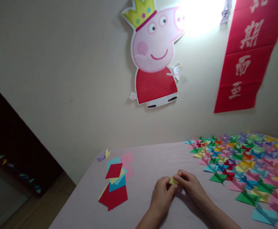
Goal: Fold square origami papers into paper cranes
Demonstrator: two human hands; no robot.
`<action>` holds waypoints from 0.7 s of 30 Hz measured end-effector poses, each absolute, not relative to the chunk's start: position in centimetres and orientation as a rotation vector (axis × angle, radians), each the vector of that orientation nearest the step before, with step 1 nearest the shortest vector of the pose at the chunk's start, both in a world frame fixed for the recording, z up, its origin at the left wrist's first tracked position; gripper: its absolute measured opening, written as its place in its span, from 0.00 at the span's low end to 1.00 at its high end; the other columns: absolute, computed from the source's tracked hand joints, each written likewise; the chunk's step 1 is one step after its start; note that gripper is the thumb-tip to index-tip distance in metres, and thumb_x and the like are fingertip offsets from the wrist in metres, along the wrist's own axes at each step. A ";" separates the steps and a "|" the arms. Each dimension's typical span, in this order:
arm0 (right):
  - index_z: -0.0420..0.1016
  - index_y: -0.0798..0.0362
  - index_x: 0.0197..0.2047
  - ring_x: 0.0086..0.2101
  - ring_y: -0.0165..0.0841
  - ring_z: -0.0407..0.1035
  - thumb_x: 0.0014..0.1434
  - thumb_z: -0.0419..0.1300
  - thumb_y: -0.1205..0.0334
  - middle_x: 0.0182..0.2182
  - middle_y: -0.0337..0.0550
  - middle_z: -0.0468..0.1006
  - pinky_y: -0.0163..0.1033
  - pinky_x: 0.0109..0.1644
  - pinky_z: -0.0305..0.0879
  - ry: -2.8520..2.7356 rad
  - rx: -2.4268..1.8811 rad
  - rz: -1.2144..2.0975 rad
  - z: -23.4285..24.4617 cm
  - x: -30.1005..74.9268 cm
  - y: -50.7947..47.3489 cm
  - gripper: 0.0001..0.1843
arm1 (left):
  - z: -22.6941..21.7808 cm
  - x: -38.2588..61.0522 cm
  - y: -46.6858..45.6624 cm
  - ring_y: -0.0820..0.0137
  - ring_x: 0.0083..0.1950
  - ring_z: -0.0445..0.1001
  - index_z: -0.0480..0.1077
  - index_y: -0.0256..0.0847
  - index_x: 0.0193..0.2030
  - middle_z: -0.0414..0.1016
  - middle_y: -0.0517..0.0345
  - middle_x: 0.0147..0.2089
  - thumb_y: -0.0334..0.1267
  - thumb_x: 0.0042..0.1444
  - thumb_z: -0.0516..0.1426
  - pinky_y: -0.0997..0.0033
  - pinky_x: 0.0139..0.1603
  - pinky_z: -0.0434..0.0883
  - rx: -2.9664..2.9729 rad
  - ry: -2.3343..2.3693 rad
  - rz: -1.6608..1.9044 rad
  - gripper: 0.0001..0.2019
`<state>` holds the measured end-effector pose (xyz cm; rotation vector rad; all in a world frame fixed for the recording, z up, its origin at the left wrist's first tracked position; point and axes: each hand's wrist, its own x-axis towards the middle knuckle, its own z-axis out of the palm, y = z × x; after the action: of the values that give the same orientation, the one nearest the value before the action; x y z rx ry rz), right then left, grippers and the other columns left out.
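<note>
Between my two hands, a little above the tablecloth, is a small piece of folded yellow paper (173, 181). My left hand (162, 194) grips it from the left, thumb and fingers closed on it. From the right, my right hand (189, 183) pinches its upper edge. Fingers cover much of the paper, so its exact folded shape is hard to make out. To the left lies a loose pile of square paper sheets in red (115, 195), blue, yellow and pink.
Rows of folded paper cranes (247, 171) in many colours fill the table's right side. Two small folded pieces, purple and yellow (107, 154), lie at the back left corner. The pale pink tablecloth (81, 203) meets the wall, which bears a cartoon pig cutout (156, 84) and a red banner (242, 71).
</note>
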<state>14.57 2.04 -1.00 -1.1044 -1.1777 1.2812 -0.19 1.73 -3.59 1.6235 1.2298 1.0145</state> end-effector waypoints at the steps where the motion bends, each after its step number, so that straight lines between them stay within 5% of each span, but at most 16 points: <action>1: 0.71 0.52 0.19 0.20 0.30 0.61 0.40 0.70 0.38 0.15 0.35 0.69 0.35 0.26 0.58 -1.180 -1.109 1.282 -1.0 14.6 2.1 0.25 | -3.6 -0.2 1.7 0.65 0.35 0.64 0.69 0.42 0.25 0.69 0.59 0.29 0.46 0.53 0.61 0.70 0.36 0.60 1.617 1.234 1.017 0.12; 6: 0.75 0.53 0.22 0.24 0.32 0.64 0.45 0.68 0.39 0.20 0.37 0.72 0.37 0.31 0.62 -1.217 -1.079 1.272 -0.9 14.7 2.2 0.23 | -3.9 -0.3 1.8 0.66 0.33 0.64 0.71 0.42 0.25 0.69 0.60 0.29 0.46 0.52 0.61 0.70 0.35 0.60 1.575 1.235 1.005 0.11; 14: 0.67 0.51 0.18 0.22 0.30 0.58 0.46 0.64 0.34 0.16 0.34 0.65 0.36 0.27 0.56 -1.246 -1.227 1.074 -2.2 15.6 2.5 0.28 | -3.6 -0.3 2.1 0.68 0.30 0.64 0.71 0.42 0.26 0.68 0.63 0.26 0.48 0.50 0.63 0.71 0.32 0.60 1.482 1.246 1.002 0.12; 21: 0.70 0.51 0.22 0.23 0.31 0.61 0.48 0.62 0.33 0.19 0.35 0.66 0.36 0.27 0.59 -1.267 -1.207 1.012 -1.6 15.4 2.3 0.27 | -2.7 -0.5 1.8 0.68 0.32 0.66 0.72 0.41 0.29 0.70 0.63 0.27 0.47 0.53 0.58 0.71 0.34 0.62 1.452 1.249 1.008 0.11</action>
<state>15.39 2.31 -1.59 -1.2066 -1.2674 1.0122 -0.47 1.80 -2.71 1.4522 1.2491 1.0078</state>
